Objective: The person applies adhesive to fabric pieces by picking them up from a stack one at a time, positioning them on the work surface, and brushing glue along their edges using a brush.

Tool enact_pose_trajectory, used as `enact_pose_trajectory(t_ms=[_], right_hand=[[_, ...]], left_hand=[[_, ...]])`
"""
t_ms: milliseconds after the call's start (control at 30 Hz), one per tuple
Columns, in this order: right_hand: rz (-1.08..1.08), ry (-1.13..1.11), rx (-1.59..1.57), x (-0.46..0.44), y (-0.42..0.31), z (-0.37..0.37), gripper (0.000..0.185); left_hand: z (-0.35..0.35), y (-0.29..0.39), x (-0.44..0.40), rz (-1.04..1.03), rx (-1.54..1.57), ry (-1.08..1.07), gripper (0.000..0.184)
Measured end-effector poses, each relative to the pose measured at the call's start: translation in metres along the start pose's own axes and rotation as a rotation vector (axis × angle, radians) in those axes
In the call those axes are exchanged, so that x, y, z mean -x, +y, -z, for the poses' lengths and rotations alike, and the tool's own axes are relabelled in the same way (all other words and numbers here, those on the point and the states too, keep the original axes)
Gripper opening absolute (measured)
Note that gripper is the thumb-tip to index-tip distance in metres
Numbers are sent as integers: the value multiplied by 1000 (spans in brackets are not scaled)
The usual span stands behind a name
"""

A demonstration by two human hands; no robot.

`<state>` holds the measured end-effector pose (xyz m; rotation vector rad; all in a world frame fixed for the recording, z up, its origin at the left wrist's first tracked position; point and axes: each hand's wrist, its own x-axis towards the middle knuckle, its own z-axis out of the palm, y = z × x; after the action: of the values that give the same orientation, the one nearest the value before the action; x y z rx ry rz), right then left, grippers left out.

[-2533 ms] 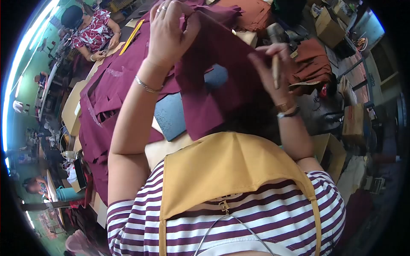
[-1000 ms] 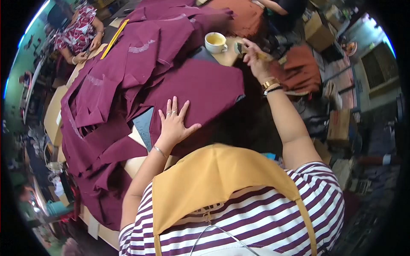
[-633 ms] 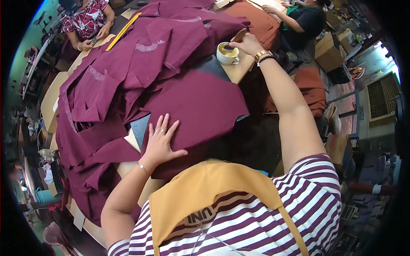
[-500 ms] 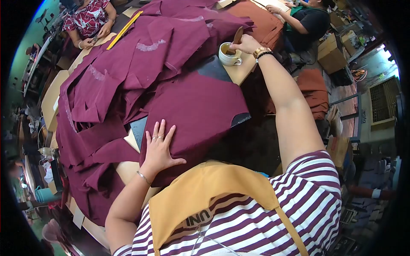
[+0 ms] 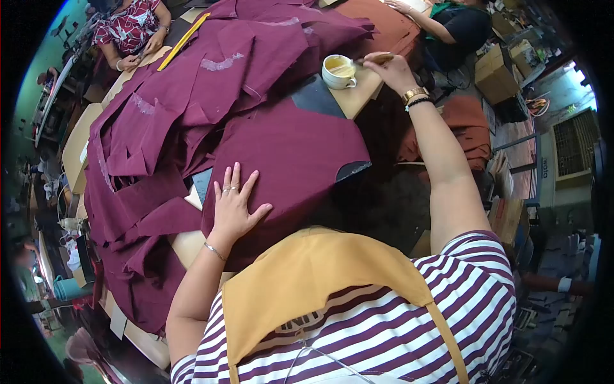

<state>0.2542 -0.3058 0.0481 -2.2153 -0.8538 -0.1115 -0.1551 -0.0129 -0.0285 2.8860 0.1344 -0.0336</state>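
Observation:
My left hand [image 5: 234,203] lies flat with fingers spread on a maroon fabric piece [image 5: 288,150]. Under that piece, a dark board [image 5: 318,99] shows at its far edge and at a curved notch on the right. My right hand [image 5: 394,72] is closed around a wooden-handled brush [image 5: 378,58], tilted nearly level, its tip at the rim of a white cup [image 5: 338,77]. Inside the cup is a pale yellowish substance. The cup stands on the tan tabletop [image 5: 363,93] beyond the fabric.
Overlapping maroon pieces [image 5: 153,128] with whitish smears cover the table to the left. A yellow strip [image 5: 184,41] lies on them. Rust-brown fabric [image 5: 384,22] is piled at the back, more [image 5: 470,131] at right. Two people sit across the table. Cardboard boxes [image 5: 495,72] stand far right.
My right hand has lifted the brush out of the cup and moved to the right, turning the handle from upright to nearly level. My left hand stays on the fabric.

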Motion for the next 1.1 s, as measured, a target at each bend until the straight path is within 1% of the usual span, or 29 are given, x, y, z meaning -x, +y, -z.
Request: enact_pose_trajectory(t_ms=[33, 67, 167, 233, 267, 300, 367, 400, 467, 567, 667, 767, 867, 967, 1000, 1100], right_hand=[[52, -41, 77, 14, -13, -1, 26], [162, 18, 85, 21, -9, -7, 27], [39, -65, 185, 30, -34, 5, 29], [57, 146, -130, 38, -36, 12, 31], [91, 183, -542, 54, -78, 25, 27], [1, 338, -568, 69, -124, 39, 22], [-115, 447, -951, 97, -144, 62, 14], [-98, 425, -989, 112, -140, 70, 11], [-64, 388, -1067, 144, -125, 77, 22], [-287, 373, -1137, 193, -115, 57, 22], [-490, 357, -1140, 228, -112, 20, 18], [-582, 359, -1146, 247, -102, -10, 18], [-575, 358, -849, 251, -105, -30, 14], [-349, 248, -189, 247, -112, -40, 12], [-142, 300, -61, 244, -116, -44, 12], [-40, 214, 41, 244, -124, -40, 15]], left_hand=[[0, 0, 0, -9, 5, 11, 84], [0, 0, -1, -19, 11, 17, 84], [-6, 1, -14, -80, 5, 44, 85], [-13, 2, -26, -119, -11, 74, 86], [-13, 2, -27, -123, -23, 52, 87], [-11, 2, -28, -126, -36, 38, 87], [-7, 0, -26, -132, -50, 27, 88], [-6, -3, -22, -136, -53, 23, 88], [-5, -8, -17, -142, -49, 18, 88], [-8, -9, -20, -171, -31, 38, 88], [-12, -3, -30, -189, -41, 53, 88], [-13, -3, -31, -190, -44, 40, 86], [-12, -3, -29, -199, -43, 55, 86], [-14, -4, -29, -202, -61, 72, 86], [-15, -4, -29, -209, -59, 87, 86], [-10, -1, -28, -207, -49, 82, 88]])
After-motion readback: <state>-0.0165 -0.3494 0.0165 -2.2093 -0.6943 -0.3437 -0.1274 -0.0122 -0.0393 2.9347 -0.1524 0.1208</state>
